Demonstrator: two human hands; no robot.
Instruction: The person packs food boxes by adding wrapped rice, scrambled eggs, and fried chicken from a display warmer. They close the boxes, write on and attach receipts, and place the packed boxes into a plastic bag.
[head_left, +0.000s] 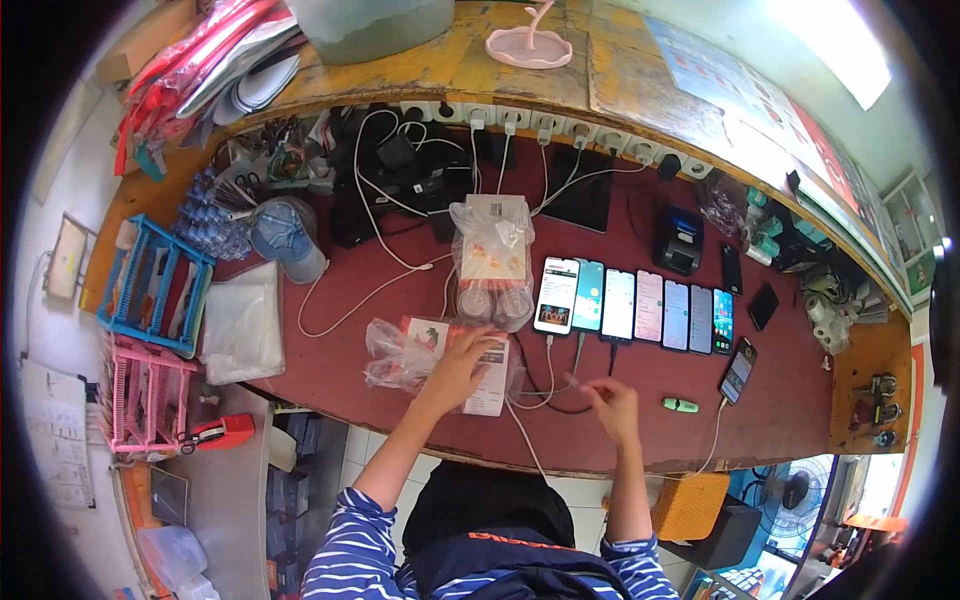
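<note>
My left hand (457, 375) lies with fingers stretched out on a package in clear plastic (393, 352), with red and white print showing through. A white printed paper (487, 388) lies under the fingers and beside them. To the right, above the table, my right hand (612, 408) is closed in a pinch. A small clear strip (573, 381) shows at its fingertips, too faint to tell exactly. Just behind the package stands a plastic-wrapped bundle (495, 250) with two round clear containers at its near end.
Several lit phones (648, 305) lie in a row, cables running to them. Another phone (738, 370) charges at the right, near a green highlighter (680, 405). A black printer (680, 240) stands behind. Blue (155, 285) and pink racks (148, 395) and a red tape dispenser (222, 432) are left.
</note>
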